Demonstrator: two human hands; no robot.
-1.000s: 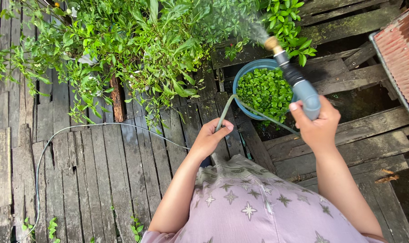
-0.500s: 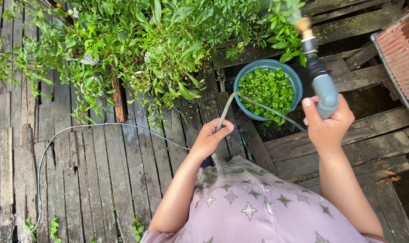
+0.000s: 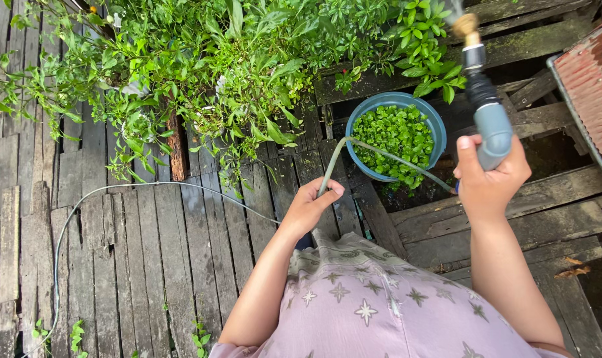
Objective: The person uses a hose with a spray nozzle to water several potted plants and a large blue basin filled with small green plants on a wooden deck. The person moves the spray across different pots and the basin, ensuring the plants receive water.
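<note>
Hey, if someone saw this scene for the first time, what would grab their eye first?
Probably the right hand, raised at the right and gripping a grey-blue hose nozzle aimed at the leafy plants across the top. Next, the blue tub of small green leaves just left of the nozzle. The left hand holds the green hose above the weathered wooden planks.

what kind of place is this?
Likely an outdoor garden deck: weathered wooden planks, leafy plants, and a blue tub of greenery. The right hand holds a hose nozzle.
</note>
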